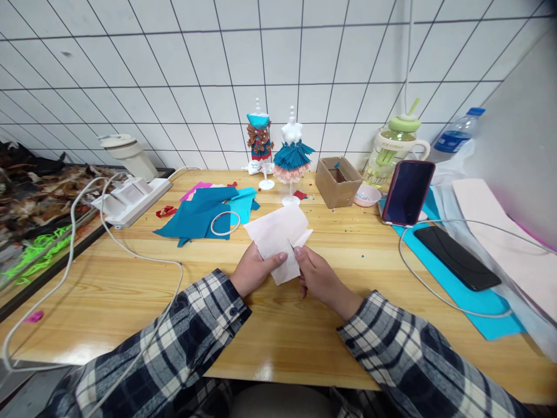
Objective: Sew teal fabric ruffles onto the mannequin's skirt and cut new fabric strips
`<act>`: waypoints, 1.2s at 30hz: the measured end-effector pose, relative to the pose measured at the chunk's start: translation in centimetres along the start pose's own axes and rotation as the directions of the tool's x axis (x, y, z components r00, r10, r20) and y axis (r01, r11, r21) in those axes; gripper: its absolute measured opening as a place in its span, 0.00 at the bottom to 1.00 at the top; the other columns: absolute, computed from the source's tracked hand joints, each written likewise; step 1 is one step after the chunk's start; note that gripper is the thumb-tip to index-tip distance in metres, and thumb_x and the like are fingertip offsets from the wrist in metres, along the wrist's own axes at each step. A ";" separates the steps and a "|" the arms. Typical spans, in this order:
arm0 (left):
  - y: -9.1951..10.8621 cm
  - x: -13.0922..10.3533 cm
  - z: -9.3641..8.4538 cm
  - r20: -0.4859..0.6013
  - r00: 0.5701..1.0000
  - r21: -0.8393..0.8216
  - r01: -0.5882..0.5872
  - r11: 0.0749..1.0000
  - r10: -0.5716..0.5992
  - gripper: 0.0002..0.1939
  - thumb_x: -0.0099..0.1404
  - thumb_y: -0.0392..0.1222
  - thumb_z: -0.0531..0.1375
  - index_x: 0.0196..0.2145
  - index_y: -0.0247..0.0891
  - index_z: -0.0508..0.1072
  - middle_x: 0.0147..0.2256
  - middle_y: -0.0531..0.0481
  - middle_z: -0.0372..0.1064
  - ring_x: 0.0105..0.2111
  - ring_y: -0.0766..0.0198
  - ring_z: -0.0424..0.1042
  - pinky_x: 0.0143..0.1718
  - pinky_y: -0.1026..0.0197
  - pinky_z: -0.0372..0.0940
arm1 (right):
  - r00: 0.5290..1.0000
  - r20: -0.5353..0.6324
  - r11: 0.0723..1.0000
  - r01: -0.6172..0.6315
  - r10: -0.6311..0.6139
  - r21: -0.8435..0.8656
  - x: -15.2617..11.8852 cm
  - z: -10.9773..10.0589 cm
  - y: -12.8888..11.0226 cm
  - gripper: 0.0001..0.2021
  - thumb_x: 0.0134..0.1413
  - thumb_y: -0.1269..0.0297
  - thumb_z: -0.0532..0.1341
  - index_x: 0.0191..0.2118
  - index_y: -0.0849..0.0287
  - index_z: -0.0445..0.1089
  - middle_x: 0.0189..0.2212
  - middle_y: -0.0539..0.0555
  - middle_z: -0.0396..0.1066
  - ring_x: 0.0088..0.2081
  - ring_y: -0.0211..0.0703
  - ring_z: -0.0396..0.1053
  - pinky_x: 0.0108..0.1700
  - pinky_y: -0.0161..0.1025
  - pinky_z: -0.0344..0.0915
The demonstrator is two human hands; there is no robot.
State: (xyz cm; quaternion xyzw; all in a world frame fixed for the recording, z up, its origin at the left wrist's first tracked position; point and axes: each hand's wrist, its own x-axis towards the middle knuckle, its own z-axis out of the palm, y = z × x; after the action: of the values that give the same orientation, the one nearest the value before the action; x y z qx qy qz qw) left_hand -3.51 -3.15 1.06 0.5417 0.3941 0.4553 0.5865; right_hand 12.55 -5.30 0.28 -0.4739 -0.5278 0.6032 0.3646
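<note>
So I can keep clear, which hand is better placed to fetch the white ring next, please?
Likely the left hand: the white ring lies nearer it, while the right hand is across the pale paper.

Pale pink sheet [278, 235] held between both hands above wooden surface [304, 342]; left hand [256, 268] pinched on its left part, thumb on top; right hand [317, 273] closed at its right edge, small thin dark item seen at the thumb tip, kind unclear. Beyond the sheet, teal skirt [293, 154] worn by one small dress form [291, 133]; second dress form [259, 142] dressed in brown and blue, just left. Cardboard box [338, 183] placed to their right, pink dish [366, 195] beside it. White ring [225, 225] laid partly over blue sheets [195, 215]. Dark-screened phone [408, 193] propped upright near lidded jug [394, 148]; black phone [456, 257] laid flat on bright blue sheet [491, 322].
</note>
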 end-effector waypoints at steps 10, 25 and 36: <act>-0.5 0.5 -1.0 -0.098 0.994 -0.076 -0.045 0.996 0.038 0.23 0.57 0.49 0.65 0.47 0.33 0.71 0.47 0.40 0.73 0.47 0.49 0.72 0.48 0.51 0.66 | 0.999 0.038 0.999 0.008 -0.006 -0.040 -0.1 -0.1 0.0 0.21 0.59 0.41 0.48 0.30 0.55 0.56 0.21 0.44 0.54 0.17 0.32 0.53 0.14 0.32 0.59; -0.1 0.3 -0.4 -0.077 0.996 0.006 -0.040 0.999 0.041 0.25 0.54 0.46 0.67 0.48 0.33 0.70 0.47 0.40 0.73 0.48 0.49 0.71 0.49 0.50 0.65 | 0.998 0.046 0.999 -0.043 0.042 0.024 -0.1 0.1 -0.2 0.22 0.56 0.38 0.49 0.33 0.54 0.58 0.20 0.44 0.52 0.18 0.33 0.52 0.15 0.34 0.62; -0.3 0.2 -0.6 -0.057 0.998 0.005 -0.031 0.999 0.032 0.25 0.55 0.47 0.67 0.49 0.35 0.70 0.48 0.41 0.73 0.47 0.49 0.72 0.46 0.51 0.67 | 0.999 0.045 1.000 -0.020 0.020 -0.006 0.1 0.0 0.2 0.24 0.56 0.37 0.47 0.33 0.55 0.59 0.21 0.45 0.54 0.18 0.35 0.55 0.14 0.33 0.60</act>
State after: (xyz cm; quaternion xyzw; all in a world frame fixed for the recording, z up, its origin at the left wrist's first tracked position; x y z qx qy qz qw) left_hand -3.97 -2.77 0.74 0.5360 0.4031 0.4789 0.5665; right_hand 12.55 -5.29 0.07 -0.4664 -0.5330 0.6159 0.3451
